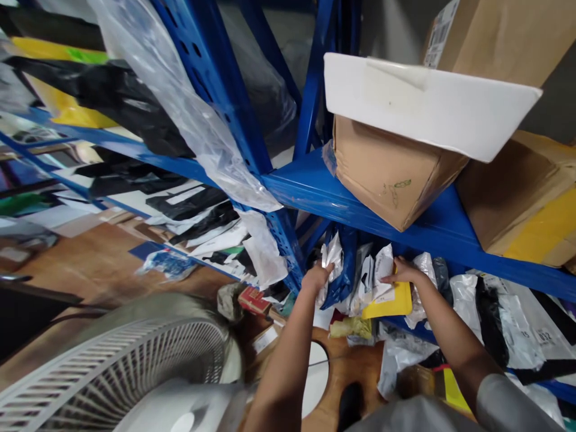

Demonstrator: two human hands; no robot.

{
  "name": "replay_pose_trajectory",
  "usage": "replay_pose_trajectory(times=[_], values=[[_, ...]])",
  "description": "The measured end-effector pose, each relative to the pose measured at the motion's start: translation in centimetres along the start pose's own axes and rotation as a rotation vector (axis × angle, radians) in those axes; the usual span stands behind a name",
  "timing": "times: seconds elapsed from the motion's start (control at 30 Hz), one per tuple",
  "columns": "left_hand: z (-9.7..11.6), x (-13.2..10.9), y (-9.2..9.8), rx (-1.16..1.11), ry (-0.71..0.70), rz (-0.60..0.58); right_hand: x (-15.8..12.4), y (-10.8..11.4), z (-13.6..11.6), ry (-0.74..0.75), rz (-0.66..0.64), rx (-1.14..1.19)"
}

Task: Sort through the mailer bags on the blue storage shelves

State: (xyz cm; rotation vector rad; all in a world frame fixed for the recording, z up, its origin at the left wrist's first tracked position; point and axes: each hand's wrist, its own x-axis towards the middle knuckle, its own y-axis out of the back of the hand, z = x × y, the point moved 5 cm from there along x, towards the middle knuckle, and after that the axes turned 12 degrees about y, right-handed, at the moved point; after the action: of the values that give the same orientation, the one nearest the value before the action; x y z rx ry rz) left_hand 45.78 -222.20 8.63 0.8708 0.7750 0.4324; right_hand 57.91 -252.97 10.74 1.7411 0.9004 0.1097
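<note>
My left hand (317,277) is closed around a crumpled silvery-white plastic parcel (332,257) at the left end of the lower shelf. Right beside that parcel is a dark blue plastic bag (345,270). My right hand (405,272) reaches in among the upright parcels, its fingers apart and lying against a white mailer with a label (383,270). Just below those fingers a yellow padded envelope (392,302) sticks out toward me. Other white mailers (363,285) stand between my two hands.
A blue shelf beam (315,195) crosses above my hands, bearing a cardboard box (382,162) with a white foam lid (427,99). The blue upright (220,90) stands to the left. A large fan (171,354) occupies the lower left. More parcels (517,318) line the right.
</note>
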Motion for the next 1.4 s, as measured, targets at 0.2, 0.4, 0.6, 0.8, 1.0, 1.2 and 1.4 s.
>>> replay_pose_trajectory(times=[0.2, 0.4, 0.6, 0.8, 1.0, 1.2, 1.4], values=[[-1.5, -0.4, 0.1, -0.117, -0.004, 0.034, 1.8, 3.1, -8.9, 0.254, 0.325, -0.087], [-3.9, -1.5, -0.3, -0.305, -0.242, -0.073, 6.9, -1.8, -19.8, 0.579, 0.162, 0.023], [-4.4, -3.8, -0.3, -0.170, -0.061, 0.130, 8.0, -3.9, -20.1, 0.448, 0.149, -0.023], [-3.1, -5.5, 1.2, -0.098, 0.022, 0.275, 7.8, -3.5, -19.7, 0.390, 0.246, 0.037], [-2.9, -5.1, 2.5, -0.144, 0.029, 0.257, 8.4, -2.9, -18.0, 0.406, 0.191, 0.191], [-4.8, -4.0, 0.2, -0.318, -0.065, 0.137, 8.2, -2.8, -17.7, 0.403, 0.125, 0.281], [-6.0, -3.7, -1.8, -0.425, -0.146, 0.262, 7.4, -3.6, -19.4, 0.226, 0.145, 0.110]])
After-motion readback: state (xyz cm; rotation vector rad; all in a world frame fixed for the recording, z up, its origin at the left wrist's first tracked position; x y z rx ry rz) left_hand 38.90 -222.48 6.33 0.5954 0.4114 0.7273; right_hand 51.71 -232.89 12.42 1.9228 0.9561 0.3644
